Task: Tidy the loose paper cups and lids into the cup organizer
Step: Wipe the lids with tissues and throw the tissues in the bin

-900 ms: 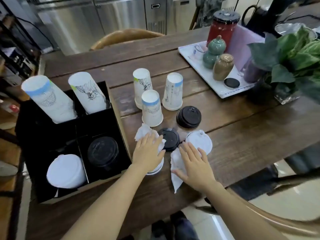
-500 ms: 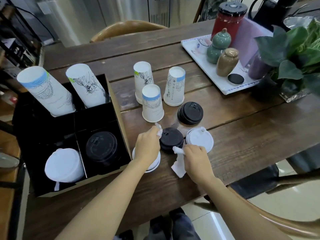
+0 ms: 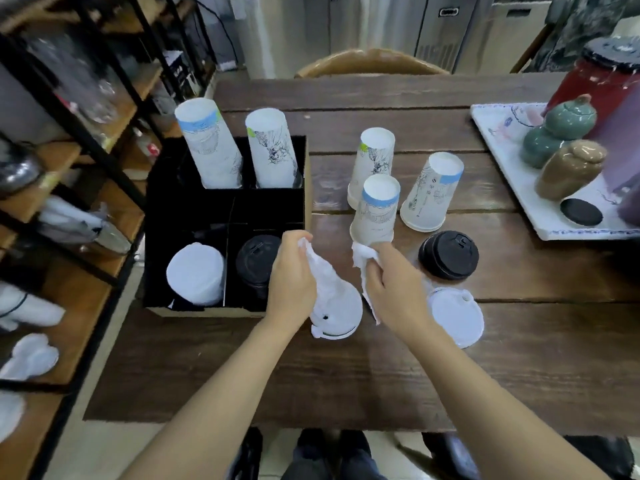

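A black cup organizer (image 3: 214, 311) stands at the table's left edge. Its back compartments hold two stacks of upside-down paper cups (image 3: 207, 150) (image 3: 273, 154). White lids (image 3: 195, 273) and black lids (image 3: 256, 261) fill the front ones. Three loose cups (image 3: 375, 164) (image 3: 379, 209) (image 3: 433, 192) stand upside down on the table. A black lid (image 3: 448, 254) and two white lids (image 3: 455, 317) (image 3: 343, 320) lie near them. My left hand (image 3: 292, 282) pinches a white tissue (image 3: 320, 268) over the nearer white lid. My right hand (image 3: 391, 285) grips another tissue (image 3: 362, 256).
A white tray (image 3: 519, 188) at the right carries ceramic jars (image 3: 568, 168), a red canister (image 3: 602, 81) and a dark coaster (image 3: 581, 212). A metal-and-wood shelf (image 3: 104, 140) runs along the left. A wooden chair back (image 3: 370, 62) sits behind the table (image 3: 346, 375).
Both hands have closed on the tissues that lay flat on the table and lifted them. The view has swung left and closer; the black lid between the hands is now hidden.
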The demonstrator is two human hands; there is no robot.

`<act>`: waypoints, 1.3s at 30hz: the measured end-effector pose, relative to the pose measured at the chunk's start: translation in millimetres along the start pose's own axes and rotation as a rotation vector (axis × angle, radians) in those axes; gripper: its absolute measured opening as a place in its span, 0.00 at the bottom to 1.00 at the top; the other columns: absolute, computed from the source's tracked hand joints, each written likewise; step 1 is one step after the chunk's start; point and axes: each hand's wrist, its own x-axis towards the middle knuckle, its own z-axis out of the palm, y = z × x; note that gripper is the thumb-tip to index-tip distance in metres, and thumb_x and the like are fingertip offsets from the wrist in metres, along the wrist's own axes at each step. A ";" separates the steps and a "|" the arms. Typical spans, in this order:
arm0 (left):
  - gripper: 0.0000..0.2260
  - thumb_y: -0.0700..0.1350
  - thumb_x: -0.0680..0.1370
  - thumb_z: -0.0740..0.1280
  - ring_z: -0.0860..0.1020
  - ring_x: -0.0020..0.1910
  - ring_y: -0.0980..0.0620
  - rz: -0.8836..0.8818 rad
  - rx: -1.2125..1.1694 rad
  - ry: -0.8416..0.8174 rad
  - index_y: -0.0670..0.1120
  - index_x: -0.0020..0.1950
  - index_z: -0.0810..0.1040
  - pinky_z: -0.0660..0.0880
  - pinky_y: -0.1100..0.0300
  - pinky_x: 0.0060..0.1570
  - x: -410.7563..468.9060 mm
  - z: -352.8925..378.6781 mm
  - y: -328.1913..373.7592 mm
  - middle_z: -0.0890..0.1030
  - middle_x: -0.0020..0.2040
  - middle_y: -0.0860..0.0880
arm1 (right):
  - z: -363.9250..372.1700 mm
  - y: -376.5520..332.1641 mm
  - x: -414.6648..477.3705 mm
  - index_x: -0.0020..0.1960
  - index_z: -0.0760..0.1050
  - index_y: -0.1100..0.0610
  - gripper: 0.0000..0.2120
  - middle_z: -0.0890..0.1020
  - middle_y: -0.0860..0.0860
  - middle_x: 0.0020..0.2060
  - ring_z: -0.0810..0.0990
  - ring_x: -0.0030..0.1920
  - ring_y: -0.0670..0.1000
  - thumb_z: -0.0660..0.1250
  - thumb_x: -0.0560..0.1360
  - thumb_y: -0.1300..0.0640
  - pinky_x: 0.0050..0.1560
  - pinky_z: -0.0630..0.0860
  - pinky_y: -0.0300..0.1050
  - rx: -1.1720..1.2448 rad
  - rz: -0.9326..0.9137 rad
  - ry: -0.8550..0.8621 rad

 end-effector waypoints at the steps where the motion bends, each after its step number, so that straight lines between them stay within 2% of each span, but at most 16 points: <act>1: 0.10 0.47 0.81 0.50 0.72 0.44 0.65 -0.020 -0.006 0.068 0.45 0.54 0.69 0.66 0.74 0.42 -3.7 -7.6 0.7 0.72 0.44 0.55 | 4.2 -4.7 2.7 0.39 0.68 0.51 0.10 0.71 0.44 0.31 0.72 0.33 0.47 0.56 0.79 0.57 0.33 0.65 0.38 0.017 -0.036 -0.021; 3: 0.06 0.44 0.82 0.52 0.71 0.41 0.71 -0.073 -0.025 0.200 0.48 0.52 0.68 0.67 0.74 0.42 -12.9 -25.7 0.4 0.71 0.42 0.58 | 16.7 -14.2 6.8 0.37 0.65 0.48 0.12 0.70 0.44 0.30 0.69 0.31 0.45 0.57 0.79 0.58 0.33 0.63 0.38 0.041 -0.099 -0.080; 7: 0.08 0.43 0.82 0.53 0.69 0.34 0.65 -0.145 -0.012 0.407 0.42 0.49 0.69 0.66 0.68 0.36 -41.3 -72.1 -7.0 0.69 0.38 0.51 | 47.1 -38.5 -2.8 0.43 0.69 0.53 0.08 0.71 0.47 0.32 0.70 0.32 0.48 0.56 0.79 0.59 0.35 0.67 0.45 0.061 -0.215 -0.234; 10: 0.06 0.44 0.82 0.53 0.71 0.35 0.66 -0.208 0.018 0.535 0.45 0.49 0.68 0.67 0.71 0.36 -65.7 -111.7 -18.6 0.71 0.38 0.55 | 67.0 -62.9 -22.4 0.55 0.74 0.59 0.09 0.77 0.53 0.38 0.75 0.36 0.56 0.56 0.79 0.59 0.38 0.72 0.52 0.044 -0.346 -0.341; 13: 0.06 0.46 0.82 0.55 0.72 0.35 0.69 -0.280 0.015 0.640 0.45 0.49 0.68 0.68 0.75 0.36 -91.6 -146.6 -34.0 0.70 0.37 0.56 | 90.9 -84.8 -42.4 0.57 0.74 0.60 0.12 0.79 0.56 0.40 0.76 0.35 0.57 0.56 0.79 0.58 0.37 0.71 0.51 0.027 -0.450 -0.439; 15: 0.07 0.47 0.81 0.58 0.72 0.35 0.66 -0.356 -0.013 0.676 0.44 0.49 0.68 0.67 0.76 0.34 -109.8 -166.8 -48.6 0.70 0.37 0.55 | 108.0 -99.3 -56.7 0.56 0.75 0.61 0.15 0.81 0.59 0.42 0.77 0.37 0.59 0.54 0.78 0.56 0.39 0.75 0.55 0.015 -0.501 -0.474; 19: 0.08 0.42 0.78 0.63 0.70 0.37 0.59 -0.575 -0.074 0.654 0.44 0.52 0.63 0.67 0.71 0.35 -156.0 -196.4 -87.6 0.68 0.38 0.53 | 149.4 -120.7 -96.7 0.54 0.76 0.61 0.16 0.81 0.58 0.43 0.79 0.39 0.60 0.54 0.76 0.57 0.41 0.76 0.55 0.022 -0.515 -0.583; 23: 0.09 0.31 0.78 0.54 0.66 0.36 0.58 -0.753 -0.069 0.528 0.44 0.47 0.63 0.68 0.79 0.37 -208.8 -217.0 -139.1 0.65 0.38 0.51 | 205.0 -130.7 -138.7 0.52 0.76 0.62 0.16 0.78 0.57 0.37 0.74 0.34 0.57 0.53 0.76 0.56 0.34 0.69 0.49 -0.008 -0.524 -0.772; 24: 0.08 0.31 0.78 0.53 0.69 0.39 0.53 -0.799 -0.054 0.500 0.44 0.49 0.64 0.71 0.76 0.42 -222.3 -219.9 -155.9 0.68 0.42 0.47 | 218.2 -132.1 -148.3 0.54 0.75 0.62 0.15 0.77 0.58 0.36 0.73 0.33 0.57 0.54 0.76 0.56 0.33 0.66 0.48 -0.015 -0.524 -0.807; 25: 0.07 0.31 0.79 0.54 0.72 0.43 0.46 -0.839 -0.035 0.494 0.41 0.51 0.67 0.73 0.65 0.49 -235.7 -222.3 -173.0 0.71 0.47 0.41 | 232.0 -131.8 -157.5 0.57 0.73 0.62 0.14 0.78 0.59 0.39 0.74 0.35 0.58 0.56 0.78 0.57 0.34 0.65 0.49 -0.034 -0.511 -0.844; 26: 0.07 0.32 0.79 0.54 0.73 0.48 0.41 -0.879 -0.015 0.499 0.37 0.53 0.70 0.71 0.57 0.50 -249.1 -224.0 -189.1 0.73 0.51 0.37 | 245.9 -129.9 -166.5 0.61 0.70 0.61 0.14 0.80 0.61 0.42 0.77 0.39 0.61 0.57 0.79 0.57 0.35 0.66 0.52 -0.062 -0.478 -0.890; 28: 0.08 0.35 0.79 0.56 0.74 0.49 0.41 -0.951 -0.008 0.524 0.36 0.56 0.71 0.68 0.57 0.45 -273.0 -225.5 -217.8 0.76 0.51 0.38 | 273.0 -123.5 -181.6 0.63 0.65 0.61 0.13 0.80 0.63 0.46 0.79 0.45 0.63 0.58 0.79 0.58 0.41 0.72 0.57 -0.123 -0.358 -0.971; 30: 0.08 0.38 0.80 0.58 0.74 0.45 0.42 -0.995 0.001 0.555 0.37 0.57 0.70 0.67 0.58 0.42 -290.9 -224.0 -243.0 0.76 0.45 0.43 | 302.6 -114.8 -193.7 0.56 0.64 0.58 0.07 0.80 0.61 0.45 0.79 0.45 0.63 0.58 0.79 0.59 0.45 0.74 0.57 -0.192 -0.253 -0.999; 33: 0.06 0.41 0.80 0.59 0.74 0.41 0.42 -1.066 0.077 0.574 0.39 0.54 0.71 0.65 0.56 0.37 -307.3 -212.1 -283.4 0.76 0.41 0.43 | 353.1 -88.0 -205.1 0.49 0.61 0.53 0.02 0.76 0.54 0.42 0.78 0.46 0.61 0.55 0.79 0.59 0.47 0.75 0.55 -0.296 -0.153 -1.009; 35: 0.08 0.41 0.79 0.59 0.77 0.43 0.39 -1.103 0.078 0.553 0.39 0.55 0.71 0.69 0.52 0.39 -316.0 -196.2 -317.5 0.78 0.43 0.40 | 387.5 -64.9 -209.7 0.50 0.63 0.55 0.01 0.75 0.53 0.42 0.78 0.48 0.60 0.55 0.79 0.58 0.45 0.73 0.52 -0.378 -0.184 -1.003; 39: 0.11 0.39 0.79 0.58 0.77 0.46 0.38 -1.197 0.076 0.480 0.41 0.61 0.71 0.73 0.50 0.44 -329.8 -157.4 -384.0 0.80 0.48 0.38 | 444.8 -12.3 -217.7 0.56 0.67 0.62 0.07 0.80 0.60 0.50 0.78 0.49 0.62 0.58 0.79 0.61 0.39 0.68 0.49 -0.449 -0.268 -0.971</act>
